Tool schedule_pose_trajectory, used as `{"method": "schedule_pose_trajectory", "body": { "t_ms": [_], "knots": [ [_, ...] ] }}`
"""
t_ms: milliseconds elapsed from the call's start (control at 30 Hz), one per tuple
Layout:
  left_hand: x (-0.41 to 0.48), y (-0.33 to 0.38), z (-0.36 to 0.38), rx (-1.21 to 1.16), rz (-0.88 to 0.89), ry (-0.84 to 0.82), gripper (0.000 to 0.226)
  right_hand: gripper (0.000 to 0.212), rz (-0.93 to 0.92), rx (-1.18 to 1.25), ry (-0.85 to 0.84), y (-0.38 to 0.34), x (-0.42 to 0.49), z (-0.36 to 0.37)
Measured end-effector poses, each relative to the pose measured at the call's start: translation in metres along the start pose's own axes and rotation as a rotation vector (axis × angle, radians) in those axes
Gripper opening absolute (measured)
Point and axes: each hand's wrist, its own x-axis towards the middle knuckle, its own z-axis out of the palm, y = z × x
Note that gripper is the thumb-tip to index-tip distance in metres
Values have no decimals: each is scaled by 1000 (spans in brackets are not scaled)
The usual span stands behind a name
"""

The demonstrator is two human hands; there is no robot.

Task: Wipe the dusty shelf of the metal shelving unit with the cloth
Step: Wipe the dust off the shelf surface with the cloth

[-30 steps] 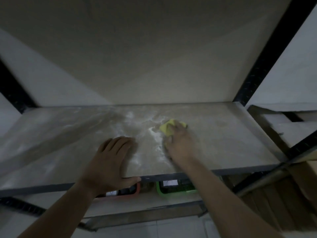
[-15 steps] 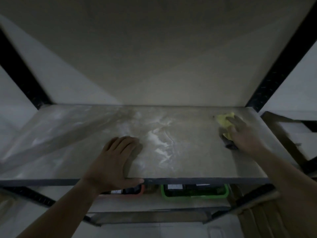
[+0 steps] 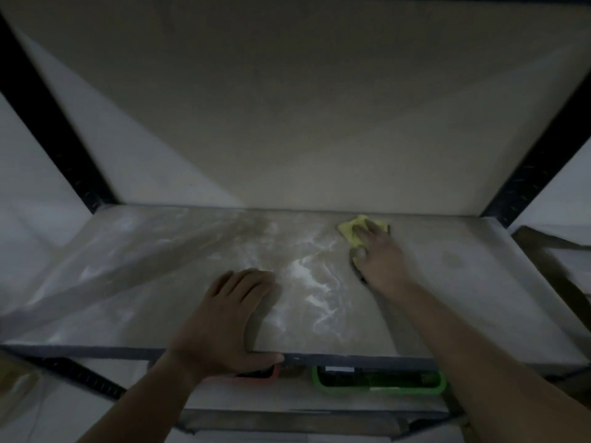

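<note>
Dim light. Left hand [image 3: 224,318] lies flat and spread on the shelf [image 3: 463,282] near its front edge, thumb hooked over the lip, holding nothing. White dust streaks [image 3: 307,282] swirl just right of it. Right hand [image 3: 377,257] presses palm-down on the yellow cloth [image 3: 350,233], fingers spread over it, near the shelf's back edge, right of centre. Below the shelf: a green bin [image 3: 380,382].

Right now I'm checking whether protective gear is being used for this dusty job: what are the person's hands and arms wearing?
Nothing that shows. The left hand and right hand are bare, without gloves. Both forearms are uncovered down to the bottom of the picture, with no sleeve or cuff in sight. No watch, ring or wristband can be seen, though the light is dim.
</note>
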Motion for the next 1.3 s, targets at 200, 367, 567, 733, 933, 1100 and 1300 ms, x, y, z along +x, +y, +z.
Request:
{"method": "schedule_pose_trajectory", "body": {
  "t_ms": [200,367,567,733,933,1100,1300],
  "knots": [
    [2,1,1,0,1,3,108,55,-299,260,-135,-71,-11,16],
    [1,1,0,18,8,24,109,46,-118,556,-18,-26,8,-29],
    [1,2,-1,47,-21,-27,113,46,215,151,75,82,33,-52],
    [1,3,-1,21,-19,-22,113,49,142,-4,43,71,31,-19],
    [2,3,-2,11,-19,-23,113,60,-36,63,54,-8,38,25],
    [0,0,2,36,-13,-26,114,51,-243,256,-117,-97,14,41],
    [0,2,1,30,-14,-15,113,40,-75,522,-76,-59,23,-3]
  ]
}}
